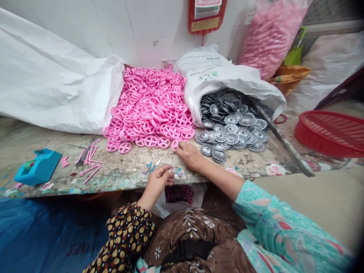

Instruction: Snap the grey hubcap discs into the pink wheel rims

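A heap of pink plastic wheels (149, 106) lies on the worn concrete bench (119, 170), spilling from a white sack (57, 76). To its right, grey-and-silver wheel discs (230, 132) pour from a second white sack (224, 76). My right hand (190, 156) rests flat on the bench, fingers spread, its fingertips by the nearest pink wheel (176, 143). My left hand (156, 182) is curled at the bench's front edge, fingertips just above small coloured paper scraps (176, 172). Whether those fingers pinch a scrap is hidden.
A blue tape dispenser (38, 167) and thin pink rods (89, 157) lie on the bench's left. A long metal bar (281, 138) leans across its right end. A red plastic basket (330, 132) sits at right, below a bulging bag of pink parts (270, 38).
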Tool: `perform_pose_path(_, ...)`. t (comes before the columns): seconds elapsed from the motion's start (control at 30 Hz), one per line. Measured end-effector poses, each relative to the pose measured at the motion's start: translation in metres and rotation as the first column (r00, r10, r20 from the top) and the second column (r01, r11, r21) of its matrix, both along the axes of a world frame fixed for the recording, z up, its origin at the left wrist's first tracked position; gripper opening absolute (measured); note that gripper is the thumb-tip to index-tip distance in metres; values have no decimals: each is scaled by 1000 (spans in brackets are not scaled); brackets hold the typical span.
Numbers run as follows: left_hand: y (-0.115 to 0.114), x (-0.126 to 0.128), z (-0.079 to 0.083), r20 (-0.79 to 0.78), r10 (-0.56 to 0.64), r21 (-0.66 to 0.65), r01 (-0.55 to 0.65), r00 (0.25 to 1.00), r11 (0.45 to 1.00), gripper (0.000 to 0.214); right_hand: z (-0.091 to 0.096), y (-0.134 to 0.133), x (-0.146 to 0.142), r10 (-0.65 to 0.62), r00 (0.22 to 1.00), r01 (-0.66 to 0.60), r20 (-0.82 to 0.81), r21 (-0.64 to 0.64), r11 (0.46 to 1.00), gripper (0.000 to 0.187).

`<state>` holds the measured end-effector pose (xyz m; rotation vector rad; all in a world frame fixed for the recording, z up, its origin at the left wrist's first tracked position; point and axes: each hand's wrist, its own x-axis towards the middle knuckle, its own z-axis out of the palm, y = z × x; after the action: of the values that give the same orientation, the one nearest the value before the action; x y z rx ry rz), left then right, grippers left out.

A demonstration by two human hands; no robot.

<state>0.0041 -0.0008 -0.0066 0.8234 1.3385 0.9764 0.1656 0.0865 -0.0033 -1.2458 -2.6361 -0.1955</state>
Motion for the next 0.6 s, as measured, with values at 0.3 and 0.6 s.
perform_pose_path(0.3, 17, -3, -1, 317, 193, -141, -155, 929, 978, 17, -14, -68, 44, 45, 978, -32, -204, 66, 997, 32)
perform_pose_path(0.6, 16, 1, 4, 430, 254, -177, -194, 866, 965, 11, -42, -67, 82, -513, 848, 510, -133, -58, 858, 50)
